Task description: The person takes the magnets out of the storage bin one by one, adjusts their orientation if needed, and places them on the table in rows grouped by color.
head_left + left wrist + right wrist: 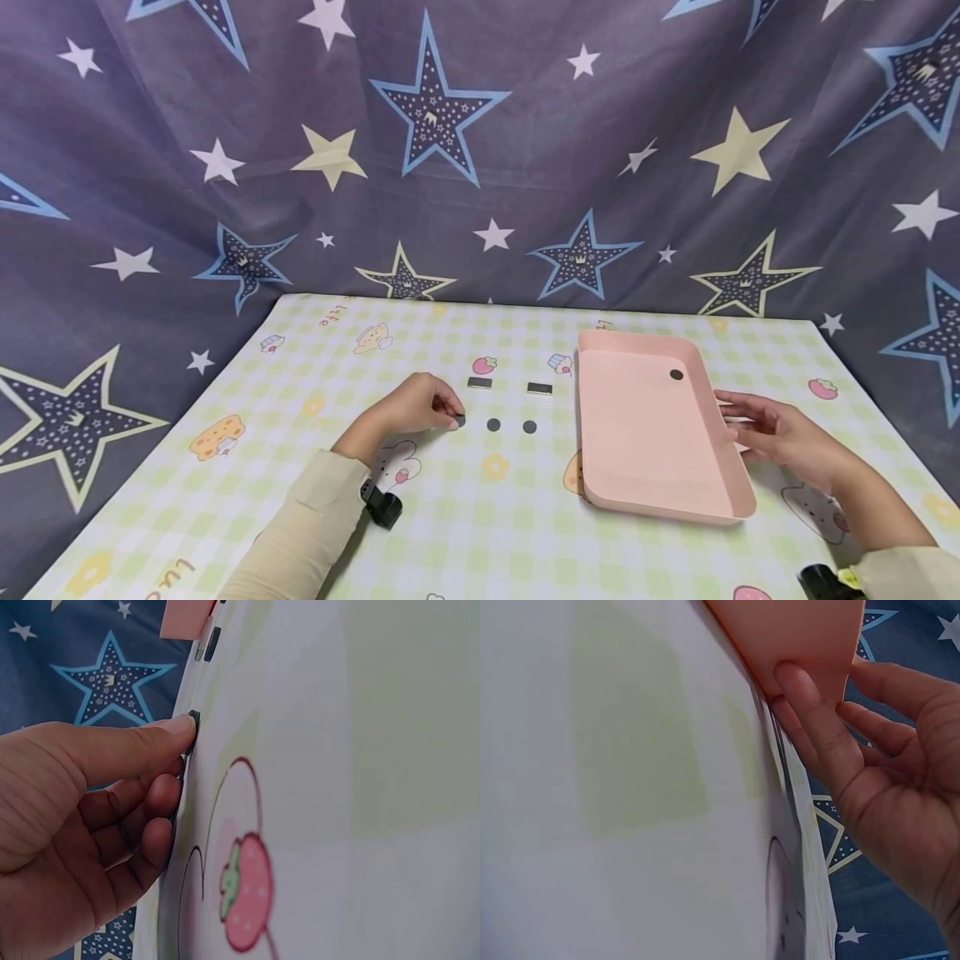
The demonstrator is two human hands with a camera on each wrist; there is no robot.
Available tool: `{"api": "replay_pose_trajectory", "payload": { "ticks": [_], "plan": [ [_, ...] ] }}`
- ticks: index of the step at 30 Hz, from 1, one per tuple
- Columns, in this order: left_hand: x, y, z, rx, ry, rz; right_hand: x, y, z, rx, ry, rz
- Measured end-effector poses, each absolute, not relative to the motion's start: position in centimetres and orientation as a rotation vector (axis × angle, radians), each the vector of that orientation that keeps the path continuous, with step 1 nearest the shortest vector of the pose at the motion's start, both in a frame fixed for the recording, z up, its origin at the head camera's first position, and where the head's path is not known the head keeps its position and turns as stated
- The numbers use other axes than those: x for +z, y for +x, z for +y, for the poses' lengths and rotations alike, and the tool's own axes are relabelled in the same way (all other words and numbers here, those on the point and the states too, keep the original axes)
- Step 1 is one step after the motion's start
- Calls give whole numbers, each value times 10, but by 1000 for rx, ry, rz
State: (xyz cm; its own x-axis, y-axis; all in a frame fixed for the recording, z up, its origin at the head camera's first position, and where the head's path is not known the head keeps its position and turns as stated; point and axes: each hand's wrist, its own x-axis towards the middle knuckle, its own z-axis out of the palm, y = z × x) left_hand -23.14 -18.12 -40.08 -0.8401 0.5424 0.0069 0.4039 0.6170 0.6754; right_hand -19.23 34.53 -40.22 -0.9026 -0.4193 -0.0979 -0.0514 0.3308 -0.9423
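My left hand point(422, 403) is at the left end of a row of small black discs. Its thumb and fingertips pinch the nearest black disc point(193, 732) at the table surface, partly covering it. To the right of it lie two more discs, a middle disc point(493, 425) and a right disc point(529, 427). At the right, my right hand point(780, 433) touches the outer right wall of a shallow pink tray point(652, 450). Its thumb point(799, 686) rests against that wall with the fingers loosely extended. One black disc point(677, 375) lies inside the tray near its far right corner.
Behind the discs lie two small dark rectangular blocks, a left block point(480, 383) and a right block point(539, 389). A checked cloth with cartoon prints covers the table point(315, 367). A dark star-patterned curtain point(465, 217) hangs along its back and sides.
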Motion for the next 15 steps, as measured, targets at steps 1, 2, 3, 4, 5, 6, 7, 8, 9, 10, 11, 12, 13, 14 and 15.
{"api": "replay_pose_trajectory", "payload": {
  "ticks": [1, 2, 3, 4, 5, 6, 7, 8, 9, 10, 11, 12, 13, 14, 15],
  "plan": [
    [-401, -232, -181, 1031, 783, 2641, -402, -192, 345, -1594, -419, 2278],
    [-401, -232, -181, 1033, 782, 2639, -402, -192, 346, -1594, -418, 2277],
    [-401, -232, -181, 1037, 779, 2637, -402, -192, 346, -1596, -422, 2276],
    [-401, -232, -181, 1041, 778, 2638, -402, -192, 346, -1598, -422, 2274],
    [-401, -232, -181, 1047, 775, 2641, -402, -192, 346, -1601, -423, 2272],
    [-400, -232, -181, 1056, 773, 2645, -403, -192, 346, -1604, -427, 2270],
    [-401, -232, -182, 1065, 772, 2649, -403, -192, 346, -1606, -431, 2267],
    [-400, -232, -181, 1075, 764, 2655, -403, -192, 345, -1607, -435, 2266],
    [-400, -232, -181, 1086, 757, 2660, -403, -192, 345, -1611, -438, 2264],
    [-399, -232, -181, 1096, 751, 2666, -402, -192, 345, -1611, -439, 2264],
    [-398, -232, -180, 1109, 746, 2668, -403, -192, 346, -1613, -443, 2262],
    [-397, -232, -180, 1121, 744, 2671, -403, -193, 346, -1614, -445, 2260],
    [-396, -232, -179, 1131, 744, 2672, -403, -193, 346, -1615, -448, 2257],
    [-395, -232, -179, 1142, 745, 2672, -403, -193, 346, -1616, -452, 2255],
    [-394, -232, -179, 1152, 751, 2673, -403, -193, 346, -1619, -453, 2253]
  ]
}}
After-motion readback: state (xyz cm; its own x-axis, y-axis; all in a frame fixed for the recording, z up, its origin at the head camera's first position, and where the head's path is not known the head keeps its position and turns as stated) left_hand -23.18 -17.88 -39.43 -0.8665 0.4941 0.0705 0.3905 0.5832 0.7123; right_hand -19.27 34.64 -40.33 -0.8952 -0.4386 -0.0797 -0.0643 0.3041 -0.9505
